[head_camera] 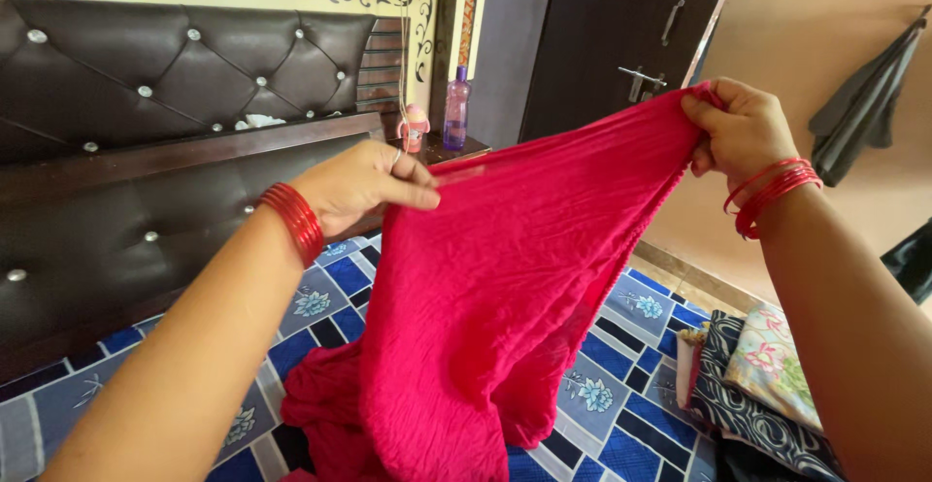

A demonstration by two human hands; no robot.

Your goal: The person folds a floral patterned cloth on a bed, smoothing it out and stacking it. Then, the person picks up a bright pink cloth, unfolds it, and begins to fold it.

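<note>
Bed (621, 414) below; pink cloth (505, 288) hung between raised hands. Left hand (364, 186) pinched one edge, right hand (738, 132) clenched the other corner. Loose pinch risked slipping, probably.

Dark brown tufted headboard (146, 84) with silver studs behind bed. Blue, white, grey checked bedsheet (621, 414) with flower motifs. Purple bottle (456, 108) and small pink bottle (416, 128) on side table, just beside each other. Dark wardrobe (621, 26) with metal handles. Grey garment (864, 103) hanging on wall. Folded patterned clothes (762, 385) stacked at right bed edge.
</note>
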